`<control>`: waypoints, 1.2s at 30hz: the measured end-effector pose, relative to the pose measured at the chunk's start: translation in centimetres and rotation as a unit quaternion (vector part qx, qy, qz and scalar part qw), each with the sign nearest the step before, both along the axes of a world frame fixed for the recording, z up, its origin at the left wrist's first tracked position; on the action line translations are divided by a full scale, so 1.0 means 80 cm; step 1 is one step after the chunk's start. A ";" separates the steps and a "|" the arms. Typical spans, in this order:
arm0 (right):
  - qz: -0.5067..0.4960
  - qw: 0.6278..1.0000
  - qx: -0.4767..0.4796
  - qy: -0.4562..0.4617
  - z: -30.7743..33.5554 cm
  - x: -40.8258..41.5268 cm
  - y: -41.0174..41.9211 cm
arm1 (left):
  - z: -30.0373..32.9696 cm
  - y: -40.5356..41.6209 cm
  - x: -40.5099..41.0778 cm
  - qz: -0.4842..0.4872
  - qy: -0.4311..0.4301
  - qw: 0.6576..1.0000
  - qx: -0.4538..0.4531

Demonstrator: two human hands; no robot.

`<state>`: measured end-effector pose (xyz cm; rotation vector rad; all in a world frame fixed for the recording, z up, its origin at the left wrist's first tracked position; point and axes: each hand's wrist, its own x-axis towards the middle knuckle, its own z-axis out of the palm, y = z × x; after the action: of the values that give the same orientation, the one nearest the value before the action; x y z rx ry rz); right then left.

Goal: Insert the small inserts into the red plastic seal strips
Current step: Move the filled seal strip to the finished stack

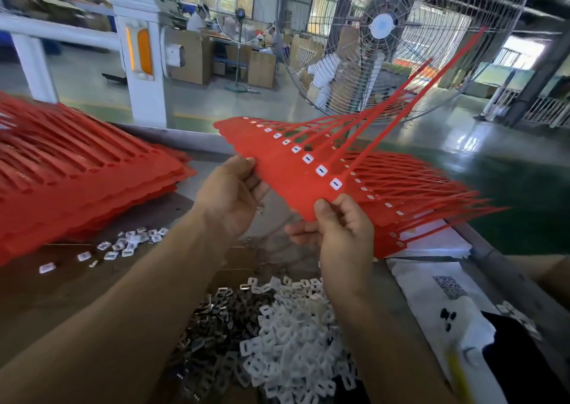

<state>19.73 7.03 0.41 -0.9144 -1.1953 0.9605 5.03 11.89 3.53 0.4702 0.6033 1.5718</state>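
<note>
Holding a filled seal strip sheet (277,153) in the air above the heap of white inserts (296,342); left hand (229,194) and right hand (342,234) each pinch its near edge. Every visible socket looks filled; next, probably, set it on the finished stack (425,200) just beyond.

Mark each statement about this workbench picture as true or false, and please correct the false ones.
1. Both hands hold the same sheet of red seal strips. True: the left hand pinches its left edge, the right hand its near edge.
2. The held sheet has no white inserts in it. False: a row of white inserts sits along it.
3. A pile of loose white inserts lies below the hands. True.
4. The stack of red strips at the left is blue. False: it is red.
5. A large wire-guarded fan stands behind the bench. True.
</note>
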 end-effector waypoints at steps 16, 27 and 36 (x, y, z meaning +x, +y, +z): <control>0.050 0.999 0.008 -0.002 0.004 -0.012 -0.010 | 0.005 -0.024 -0.026 0.050 0.042 0.992 0.108; 0.010 1.000 0.015 0.013 0.007 0.001 0.003 | 0.026 -0.005 -0.008 0.014 0.037 0.989 0.139; 0.053 0.998 0.009 0.036 0.017 -0.008 0.004 | 0.037 -0.011 -0.016 0.051 0.040 0.989 0.133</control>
<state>19.10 7.34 1.77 -0.8027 -1.1994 1.0572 3.73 11.00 6.52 0.7135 0.4856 1.7464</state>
